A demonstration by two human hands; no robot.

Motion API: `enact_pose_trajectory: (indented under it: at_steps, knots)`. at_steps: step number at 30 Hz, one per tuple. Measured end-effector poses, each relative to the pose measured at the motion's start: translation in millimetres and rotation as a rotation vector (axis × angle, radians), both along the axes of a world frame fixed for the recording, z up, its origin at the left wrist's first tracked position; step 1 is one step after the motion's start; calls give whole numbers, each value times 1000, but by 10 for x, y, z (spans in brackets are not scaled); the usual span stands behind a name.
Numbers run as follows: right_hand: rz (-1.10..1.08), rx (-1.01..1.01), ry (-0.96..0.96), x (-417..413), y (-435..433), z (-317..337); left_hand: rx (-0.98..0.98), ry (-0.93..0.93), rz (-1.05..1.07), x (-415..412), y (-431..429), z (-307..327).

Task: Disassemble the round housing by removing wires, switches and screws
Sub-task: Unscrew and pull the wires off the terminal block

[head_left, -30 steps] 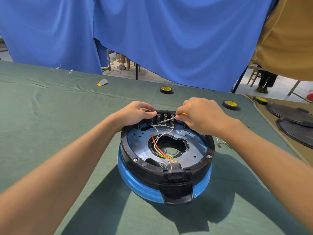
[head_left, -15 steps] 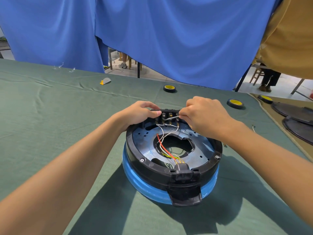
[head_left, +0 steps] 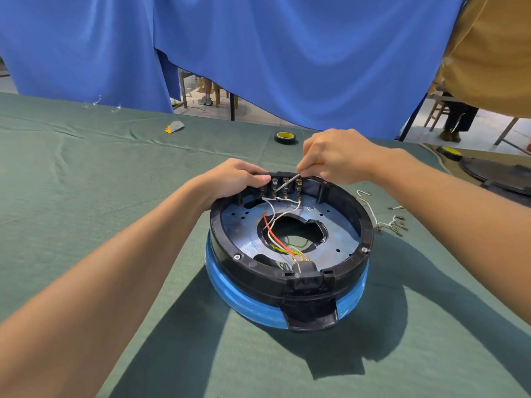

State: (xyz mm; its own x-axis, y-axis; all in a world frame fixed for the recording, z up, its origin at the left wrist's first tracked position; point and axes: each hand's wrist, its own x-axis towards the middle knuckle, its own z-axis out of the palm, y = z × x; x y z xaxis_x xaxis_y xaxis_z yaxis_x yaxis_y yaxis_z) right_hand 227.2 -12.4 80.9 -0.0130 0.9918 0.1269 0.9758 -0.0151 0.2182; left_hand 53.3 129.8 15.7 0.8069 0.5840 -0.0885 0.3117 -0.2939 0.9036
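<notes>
Black round housing (head_left: pixel 258 271) | left hand (head_left: pixel 232 179) grips far rim | right hand (head_left: pixel 336 156) pinches screwdriver (head_left: pixel 288 180) | tip slants near-left onto switches (head_left: pixel 299 187), beside left hand

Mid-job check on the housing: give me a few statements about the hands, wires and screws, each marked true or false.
1. The right hand holds a thin screwdriver with its tip at the switches. True.
2. The left hand lies flat on the cloth. False: it grips the far rim of the round housing, beside the switches.
3. The red wire lies out on the cloth. False: it runs inside the housing to the front connector.
4. Loose wires lie on the cloth right of the housing. True.
5. A screw sits in the near rim. True.
</notes>
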Motion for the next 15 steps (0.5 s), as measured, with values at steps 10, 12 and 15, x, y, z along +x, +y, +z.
enact_pose_trajectory:
  at_steps: [10, 12, 15]
  knots:
    - [28, 237, -158, -145, -225, -227, -16, -15, -19, -4, 0, -4]
    - [13, 271, -215, -224, -270, -277, -28, -11, -33, 0, 6, -6]
    - [1, 279, -263, -317, -301, -293, -71, -8, -63, 11, 14, -7]
